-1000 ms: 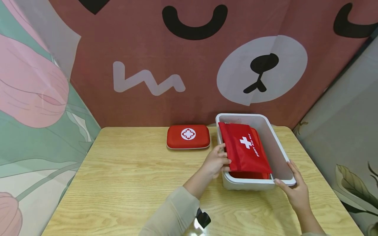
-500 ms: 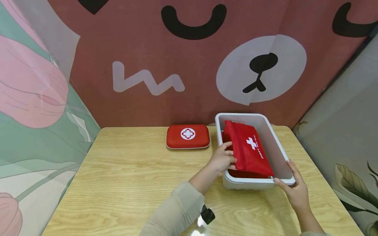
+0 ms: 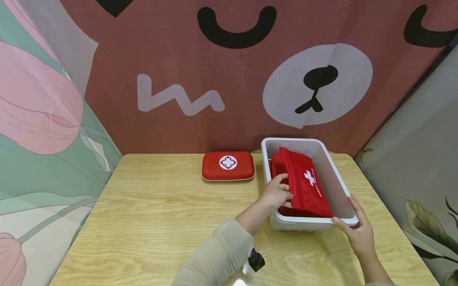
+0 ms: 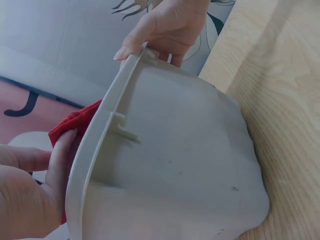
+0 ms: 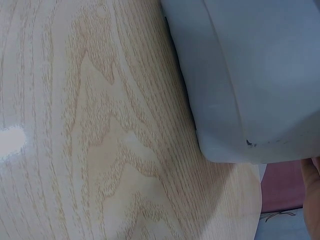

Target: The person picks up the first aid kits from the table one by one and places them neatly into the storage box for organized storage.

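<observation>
In the head view my left hand (image 3: 277,194) pinches the near-left edge of a flat red first aid pouch (image 3: 308,184) with a white cross. The pouch sits tilted inside a white plastic bin (image 3: 341,178), its left edge raised. Under it, partly hidden, lies another red item (image 3: 277,163). My right hand (image 3: 359,230) grips the bin's near-right corner, thumb on the rim. The left wrist view shows the left fingers (image 4: 62,155) against the red pouch (image 4: 75,122) above the bin wall (image 4: 170,150). In the right wrist view the bin's outer wall (image 5: 260,80) fills the upper right.
A red hard case (image 3: 228,166) with a white cross emblem stands left of the bin at the table's back edge. The wooden table (image 3: 154,222) meets a printed cloth backdrop (image 3: 179,131) behind. A black object (image 3: 256,260) shows by the left sleeve.
My left hand has moved right with the pouch, which slid right inside the bin and tilted more, baring more of the red item beneath. My right hand has stayed on the corner.
</observation>
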The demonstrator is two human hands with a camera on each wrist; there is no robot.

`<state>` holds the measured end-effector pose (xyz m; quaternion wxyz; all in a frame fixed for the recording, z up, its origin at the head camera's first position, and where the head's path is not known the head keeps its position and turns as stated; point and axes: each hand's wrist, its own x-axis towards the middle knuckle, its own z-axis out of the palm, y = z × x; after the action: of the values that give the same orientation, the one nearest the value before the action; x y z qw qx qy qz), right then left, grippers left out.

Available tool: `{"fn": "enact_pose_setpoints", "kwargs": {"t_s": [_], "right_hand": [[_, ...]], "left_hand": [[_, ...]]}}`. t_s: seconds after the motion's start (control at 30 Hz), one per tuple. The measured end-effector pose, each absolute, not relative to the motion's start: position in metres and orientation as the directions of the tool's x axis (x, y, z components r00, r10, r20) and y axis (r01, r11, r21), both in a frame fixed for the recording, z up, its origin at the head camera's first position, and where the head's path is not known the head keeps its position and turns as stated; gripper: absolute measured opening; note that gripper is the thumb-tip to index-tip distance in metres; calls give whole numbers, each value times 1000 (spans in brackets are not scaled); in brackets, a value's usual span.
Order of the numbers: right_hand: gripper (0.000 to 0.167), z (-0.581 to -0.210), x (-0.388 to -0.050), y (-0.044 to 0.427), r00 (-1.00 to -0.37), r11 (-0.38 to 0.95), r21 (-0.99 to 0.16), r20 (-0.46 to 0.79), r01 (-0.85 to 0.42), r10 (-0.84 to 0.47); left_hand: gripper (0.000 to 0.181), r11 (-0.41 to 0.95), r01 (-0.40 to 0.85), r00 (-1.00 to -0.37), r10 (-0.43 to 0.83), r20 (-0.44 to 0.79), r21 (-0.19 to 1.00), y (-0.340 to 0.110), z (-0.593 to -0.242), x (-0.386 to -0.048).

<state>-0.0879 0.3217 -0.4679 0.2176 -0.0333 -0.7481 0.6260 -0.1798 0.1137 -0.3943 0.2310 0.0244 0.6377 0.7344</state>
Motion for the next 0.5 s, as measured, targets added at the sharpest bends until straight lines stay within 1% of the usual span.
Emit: {"fn": "enact_pose_setpoints", "kwargs": {"t_s": [0.2, 0.5], "right_hand": [[69, -468, -89, 323, -902, 230, -951, 276, -206, 331], [69, -466, -86, 322, -907, 211, -957, 263, -201, 328]], "left_hand": [[61, -43, -304, -893, 361, -269, 952, 117, -397, -178], [61, -9, -298, -900, 336, -278, 955, 119, -398, -176]]}}
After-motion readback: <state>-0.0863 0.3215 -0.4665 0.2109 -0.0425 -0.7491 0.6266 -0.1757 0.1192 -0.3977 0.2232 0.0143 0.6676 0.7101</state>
